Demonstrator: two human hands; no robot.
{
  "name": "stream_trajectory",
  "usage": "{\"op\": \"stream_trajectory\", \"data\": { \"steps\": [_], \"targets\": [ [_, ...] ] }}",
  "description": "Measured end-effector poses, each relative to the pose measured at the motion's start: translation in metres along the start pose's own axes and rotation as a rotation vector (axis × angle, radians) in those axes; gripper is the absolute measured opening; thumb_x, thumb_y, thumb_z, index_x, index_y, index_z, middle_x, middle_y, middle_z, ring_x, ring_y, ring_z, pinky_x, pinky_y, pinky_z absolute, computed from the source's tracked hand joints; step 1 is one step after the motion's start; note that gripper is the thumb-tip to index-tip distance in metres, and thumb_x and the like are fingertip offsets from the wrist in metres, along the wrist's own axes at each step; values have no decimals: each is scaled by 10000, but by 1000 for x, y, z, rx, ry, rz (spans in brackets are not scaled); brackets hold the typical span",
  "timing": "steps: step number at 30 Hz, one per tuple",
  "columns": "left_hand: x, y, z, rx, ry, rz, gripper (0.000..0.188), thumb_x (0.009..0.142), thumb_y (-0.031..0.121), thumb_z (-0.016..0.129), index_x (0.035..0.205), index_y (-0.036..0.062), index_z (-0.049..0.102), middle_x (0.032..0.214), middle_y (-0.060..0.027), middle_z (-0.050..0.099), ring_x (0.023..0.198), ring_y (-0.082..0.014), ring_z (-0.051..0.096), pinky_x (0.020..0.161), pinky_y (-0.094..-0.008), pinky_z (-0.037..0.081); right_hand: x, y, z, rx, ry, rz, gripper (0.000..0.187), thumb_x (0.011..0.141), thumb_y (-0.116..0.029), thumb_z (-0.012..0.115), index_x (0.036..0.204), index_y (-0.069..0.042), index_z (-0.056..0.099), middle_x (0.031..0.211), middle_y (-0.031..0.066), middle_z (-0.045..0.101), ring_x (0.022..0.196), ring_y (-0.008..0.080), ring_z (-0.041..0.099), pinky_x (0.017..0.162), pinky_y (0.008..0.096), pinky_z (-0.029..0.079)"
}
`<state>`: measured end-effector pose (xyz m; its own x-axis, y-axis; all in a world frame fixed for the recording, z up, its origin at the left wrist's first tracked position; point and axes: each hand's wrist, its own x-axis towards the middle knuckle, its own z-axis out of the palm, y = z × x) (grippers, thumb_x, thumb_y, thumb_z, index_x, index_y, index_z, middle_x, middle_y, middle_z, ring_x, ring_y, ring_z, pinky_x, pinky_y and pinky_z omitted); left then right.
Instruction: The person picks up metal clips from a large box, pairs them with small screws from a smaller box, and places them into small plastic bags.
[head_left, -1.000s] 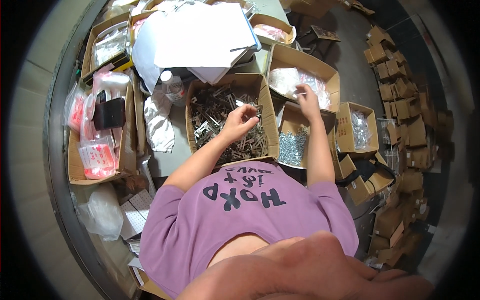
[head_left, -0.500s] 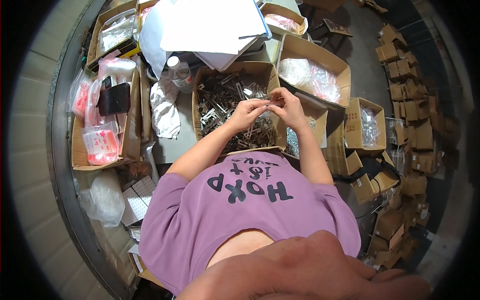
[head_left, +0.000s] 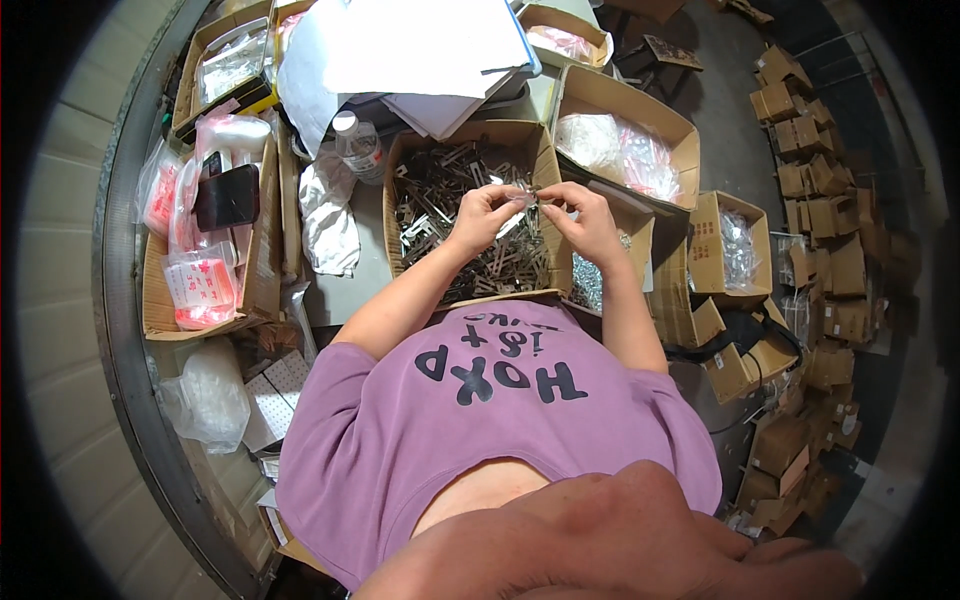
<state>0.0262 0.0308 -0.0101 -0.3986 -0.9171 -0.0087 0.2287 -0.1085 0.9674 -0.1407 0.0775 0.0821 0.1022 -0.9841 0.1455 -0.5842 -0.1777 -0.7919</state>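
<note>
Both my hands meet over an open cardboard box [head_left: 394, 225] full of flat, slotted metal pieces [head_left: 430, 215]. Thumb and fingers of my left hand [head_left: 482, 216] are pinched on a small, shiny, see-through piece [head_left: 526, 199], too small to name for sure. Close on its right, my right hand [head_left: 583, 220] is closed in a pinch at a tiny dark bit that I cannot make out. Below my right wrist, small silvery hardware [head_left: 587, 286] lies in a narrower box, partly covered by my forearm.
Left of the metal pieces are a clear bottle [head_left: 360, 150] with a white cap, a white cloth [head_left: 330, 215], and a box of bags with a dark phone [head_left: 228, 198] on top. Papers [head_left: 420, 50] lie behind. Boxes of plastic bags [head_left: 640, 155] stand at right.
My hands, whose fingertips were touching, have drawn slightly apart. A small shiny piece now shows between them. The left hand has shifted a little left.
</note>
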Motion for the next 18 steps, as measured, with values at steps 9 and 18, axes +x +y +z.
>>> {"op": "stream_trajectory", "data": {
  "steps": [9,18],
  "targets": [
    [0,12,-8,375,29,152,126,716,70,713,753,-15,629,699,-51,612,651,-85,559,591,-230,457,8,-2,13,-142,-134,-114,183,742,-37,598,921,-28,635,896,133,627,808,279,599,727,336,475],
    [-4,20,-5,729,3,514,491,596,85,691,1070,44,570,1049,-123,555,1042,-301,506,911,-388,404,1,-6,13,-372,-325,-41,341,717,-53,629,1053,-109,640,1153,100,561,1126,272,439,973,375,344]
  ]
}}
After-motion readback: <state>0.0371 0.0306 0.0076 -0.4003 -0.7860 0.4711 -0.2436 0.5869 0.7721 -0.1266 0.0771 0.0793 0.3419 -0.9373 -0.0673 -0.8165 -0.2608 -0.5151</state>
